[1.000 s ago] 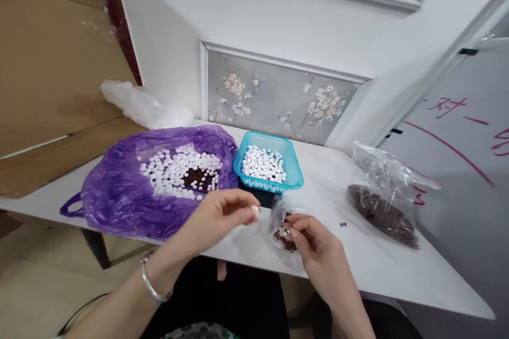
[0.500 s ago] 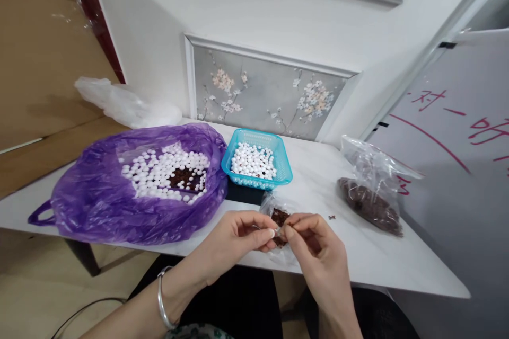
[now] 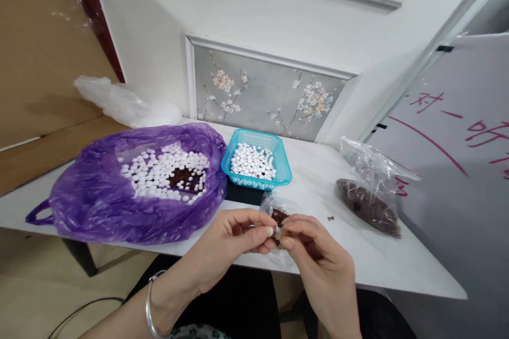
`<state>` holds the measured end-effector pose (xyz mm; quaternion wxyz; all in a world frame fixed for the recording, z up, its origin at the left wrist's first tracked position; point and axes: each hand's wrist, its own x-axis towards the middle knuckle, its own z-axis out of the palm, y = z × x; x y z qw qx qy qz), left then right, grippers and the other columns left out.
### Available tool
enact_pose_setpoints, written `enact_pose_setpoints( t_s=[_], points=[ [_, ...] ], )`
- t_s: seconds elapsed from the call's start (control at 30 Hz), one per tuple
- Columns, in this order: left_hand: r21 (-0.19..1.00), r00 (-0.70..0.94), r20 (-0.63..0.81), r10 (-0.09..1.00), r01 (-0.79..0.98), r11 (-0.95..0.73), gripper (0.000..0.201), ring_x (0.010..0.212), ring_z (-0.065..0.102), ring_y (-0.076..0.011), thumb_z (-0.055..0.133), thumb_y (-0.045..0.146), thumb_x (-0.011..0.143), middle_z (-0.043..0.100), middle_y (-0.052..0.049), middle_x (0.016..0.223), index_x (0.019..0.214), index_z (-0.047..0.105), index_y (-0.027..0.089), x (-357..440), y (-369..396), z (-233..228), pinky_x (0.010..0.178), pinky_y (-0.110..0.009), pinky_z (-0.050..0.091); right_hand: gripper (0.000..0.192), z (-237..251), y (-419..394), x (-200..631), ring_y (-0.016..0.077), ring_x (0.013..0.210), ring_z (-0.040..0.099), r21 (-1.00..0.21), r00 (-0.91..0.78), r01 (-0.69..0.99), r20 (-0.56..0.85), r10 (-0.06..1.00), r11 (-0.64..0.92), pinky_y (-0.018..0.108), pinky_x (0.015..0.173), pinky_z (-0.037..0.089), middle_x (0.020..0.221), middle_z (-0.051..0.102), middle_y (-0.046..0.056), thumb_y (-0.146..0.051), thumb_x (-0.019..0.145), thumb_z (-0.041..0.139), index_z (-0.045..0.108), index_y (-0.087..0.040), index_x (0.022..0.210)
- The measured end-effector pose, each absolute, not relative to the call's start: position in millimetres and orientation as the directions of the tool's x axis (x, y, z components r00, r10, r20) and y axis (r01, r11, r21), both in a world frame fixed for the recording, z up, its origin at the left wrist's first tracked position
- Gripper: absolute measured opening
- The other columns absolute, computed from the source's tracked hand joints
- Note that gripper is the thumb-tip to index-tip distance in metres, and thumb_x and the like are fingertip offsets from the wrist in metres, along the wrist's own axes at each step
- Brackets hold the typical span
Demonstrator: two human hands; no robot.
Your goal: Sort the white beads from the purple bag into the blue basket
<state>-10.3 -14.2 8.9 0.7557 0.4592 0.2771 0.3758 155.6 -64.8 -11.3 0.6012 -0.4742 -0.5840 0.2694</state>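
My left hand (image 3: 234, 241): nearest to me, over the front edge of the table (image 3: 350, 254), thumb and forefinger pinched shut on one white bead (image 3: 271, 231). One silver bangle (image 3: 150, 312) sits on that wrist.
My right hand (image 3: 318, 254): just beside the left, fingertips meeting it at the bead, pinched narrow; whether it holds anything of its own I cannot tell.
Small clear bag (image 3: 276, 215): one, lying on the table right behind my fingertips, with dark red-brown bits inside; my hands hide its lower part.
Loose crumbs (image 3: 331, 217): a couple of dark specks on the bare tabletop, to the right of my hands.
Purple bag (image 3: 99, 201): one, open, to the left, holding many white beads around one dark patch in the middle; too many beads to count.
Blue basket (image 3: 284, 167): one, further back at the centre, touching the purple bag's edge, filled with white beads, far too many to count.
Clear bag at right (image 3: 369, 190): one, well apart from my hands, with a dark brown heap inside.
White bag (image 3: 123, 106): one, crumpled, furthest back on the left near the wall.
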Motion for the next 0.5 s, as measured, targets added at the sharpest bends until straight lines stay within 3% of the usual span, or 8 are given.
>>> enact_pose_setpoints(
  t_s=[0.17, 0.33, 0.5],
  points=[
    [0.900, 0.567, -0.063, 0.821, -0.324, 0.292, 0.012, 0.072, 0.063, -0.0088, 0.074, 0.024, 0.080, 0.070, -0.001, 0.073, 0.088, 0.074, 0.014, -12.5, -14.2, 9.0, 0.071, -0.019, 0.051, 0.016, -11.2, -66.1, 153.3, 0.0105, 0.071, 0.063, -0.896, 0.192, 0.240, 0.420, 0.887, 0.373, 0.018, 0.064, 0.051, 0.081, 0.068, -0.005, -0.014, 0.086, 0.067, 0.068, -0.029, 0.090],
    [0.883, 0.554, -0.077, 0.829, -0.347, 0.314, 0.013, 0.071, 0.064, -0.0084, 0.077, 0.023, 0.078, 0.071, 0.000, 0.074, 0.087, 0.075, 0.015, -12.5, -14.6, 7.9, 0.072, -0.019, 0.051, 0.017, -9.8, -64.5, 153.5, 0.0139, 0.079, 0.063, -0.854, 0.127, 0.235, 0.500, 0.856, 0.464, 0.024, 0.070, 0.051, 0.083, 0.068, -0.002, -0.010, 0.087, 0.064, 0.069, -0.026, 0.083],
    [0.855, 0.545, -0.098, 0.833, -0.381, 0.351, 0.012, 0.070, 0.065, -0.0078, 0.078, 0.022, 0.076, 0.071, 0.000, 0.074, 0.086, 0.075, 0.015, -13.4, -14.7, 7.0, 0.070, -0.017, 0.052, 0.018, -7.6, -66.9, 153.4, 0.0143, 0.078, 0.063, -0.860, 0.125, 0.235, 0.489, 0.863, 0.454, 0.023, 0.069, 0.051, 0.081, 0.069, -0.001, -0.010, 0.085, 0.065, 0.071, -0.026, 0.078]
  ],
)
